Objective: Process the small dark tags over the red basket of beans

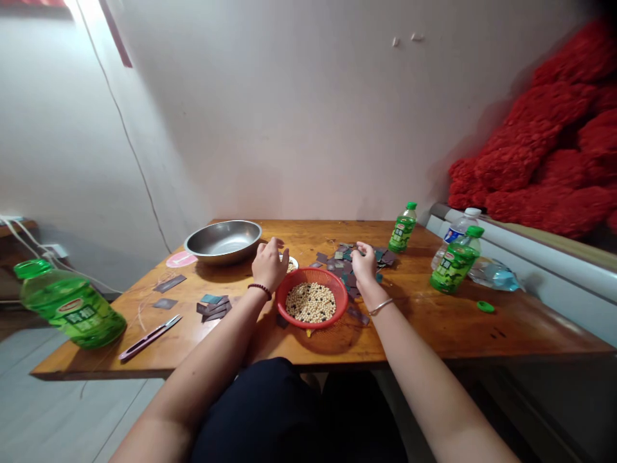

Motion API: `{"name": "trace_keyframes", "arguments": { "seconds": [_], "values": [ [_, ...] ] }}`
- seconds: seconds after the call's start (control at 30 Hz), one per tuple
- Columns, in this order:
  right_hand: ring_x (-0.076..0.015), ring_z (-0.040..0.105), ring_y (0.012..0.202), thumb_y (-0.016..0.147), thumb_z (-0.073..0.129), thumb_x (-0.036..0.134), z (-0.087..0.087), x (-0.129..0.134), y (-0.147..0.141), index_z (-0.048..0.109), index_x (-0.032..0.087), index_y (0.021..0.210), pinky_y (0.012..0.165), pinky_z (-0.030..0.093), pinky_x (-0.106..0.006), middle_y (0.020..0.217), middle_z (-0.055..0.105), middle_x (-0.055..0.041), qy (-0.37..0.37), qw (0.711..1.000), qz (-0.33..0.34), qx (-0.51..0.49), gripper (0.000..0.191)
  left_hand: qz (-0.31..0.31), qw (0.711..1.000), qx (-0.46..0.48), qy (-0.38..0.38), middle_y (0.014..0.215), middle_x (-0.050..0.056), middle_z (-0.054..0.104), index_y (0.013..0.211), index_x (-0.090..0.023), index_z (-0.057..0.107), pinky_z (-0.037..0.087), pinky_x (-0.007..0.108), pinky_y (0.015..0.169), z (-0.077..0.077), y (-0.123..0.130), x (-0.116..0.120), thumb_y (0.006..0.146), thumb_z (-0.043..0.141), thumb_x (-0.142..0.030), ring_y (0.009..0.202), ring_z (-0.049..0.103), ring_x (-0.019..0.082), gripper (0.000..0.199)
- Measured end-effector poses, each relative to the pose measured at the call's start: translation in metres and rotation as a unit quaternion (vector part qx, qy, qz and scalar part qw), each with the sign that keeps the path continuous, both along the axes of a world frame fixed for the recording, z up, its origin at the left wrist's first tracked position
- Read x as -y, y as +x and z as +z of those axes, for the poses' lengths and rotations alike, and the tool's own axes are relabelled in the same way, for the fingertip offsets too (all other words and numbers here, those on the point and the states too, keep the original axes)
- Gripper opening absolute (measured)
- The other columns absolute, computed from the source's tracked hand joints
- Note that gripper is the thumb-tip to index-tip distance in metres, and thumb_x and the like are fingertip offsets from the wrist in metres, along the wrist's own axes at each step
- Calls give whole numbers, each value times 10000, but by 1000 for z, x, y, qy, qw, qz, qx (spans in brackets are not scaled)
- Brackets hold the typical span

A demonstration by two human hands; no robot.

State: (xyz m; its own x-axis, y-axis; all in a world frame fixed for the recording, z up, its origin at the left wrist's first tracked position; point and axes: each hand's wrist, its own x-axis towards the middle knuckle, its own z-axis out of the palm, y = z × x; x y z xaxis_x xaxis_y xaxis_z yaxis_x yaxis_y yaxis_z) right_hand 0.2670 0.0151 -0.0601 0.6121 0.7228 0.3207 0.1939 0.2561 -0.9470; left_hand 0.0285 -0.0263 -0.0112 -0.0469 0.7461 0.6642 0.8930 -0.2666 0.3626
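My left hand [270,265], a dark bead bracelet at its wrist, hovers with loosely curled fingers apart beside a small white dish [292,263], which it partly hides. No object shows in it. My right hand [364,263] is pinched over a pile of dark brown and green flat pieces [343,264]; what lies between its fingertips is too small to make out. Between my forearms stands a red plastic strainer basket [312,274] holding pale round beans [308,302] mixed with black ones.
A steel basin [224,241] stands back left. Purple-handled thread snips [150,337] and a small stack of flat pieces [213,308] lie left. Green drink bottles [72,308] stand at both sides; a green cap [485,307] lies right. Red fluffy bundles [544,148] are heaped beyond.
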Motion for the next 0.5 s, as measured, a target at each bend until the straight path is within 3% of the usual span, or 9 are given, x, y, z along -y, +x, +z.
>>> {"name": "trace_keyframes", "arguments": {
  "seconds": [0.1, 0.27, 0.4, 0.5],
  "values": [
    [-209, 553, 960, 599, 485, 201, -1, -1, -2, 602, 165, 955, 852, 413, -325, 1012, 606, -86, -38, 999, -5, -10, 376, 22, 999, -34, -22, 974, 29, 634, 998, -226, 501, 402, 297, 697, -2, -2, -2, 849, 430, -390, 967, 489, 208, 233],
    [-175, 571, 800, 594, 458, 217, -5, -4, -2, 590, 160, 952, 723, 442, -284, 853, 615, -48, -48, 998, 22, -27, 386, 17, 995, -71, -71, 941, 26, 641, 945, -225, 520, 395, 299, 695, -6, -6, -9, 827, 456, -381, 936, 483, 219, 205],
    [-176, 555, 861, 586, 473, 232, -8, -5, -7, 592, 177, 947, 740, 429, -271, 930, 606, -52, -50, 998, 30, -28, 384, 20, 996, -87, -26, 946, 15, 641, 953, -233, 522, 387, 294, 707, -4, -10, -10, 848, 421, -351, 930, 482, 212, 187],
    [-188, 554, 865, 571, 489, 234, -8, -2, -14, 605, 177, 922, 751, 428, -282, 925, 604, -58, -57, 997, 47, -28, 375, 11, 993, -105, -60, 918, 11, 649, 920, -239, 535, 382, 294, 677, -5, -13, -11, 826, 458, -347, 877, 496, 211, 164]
  ]
}}
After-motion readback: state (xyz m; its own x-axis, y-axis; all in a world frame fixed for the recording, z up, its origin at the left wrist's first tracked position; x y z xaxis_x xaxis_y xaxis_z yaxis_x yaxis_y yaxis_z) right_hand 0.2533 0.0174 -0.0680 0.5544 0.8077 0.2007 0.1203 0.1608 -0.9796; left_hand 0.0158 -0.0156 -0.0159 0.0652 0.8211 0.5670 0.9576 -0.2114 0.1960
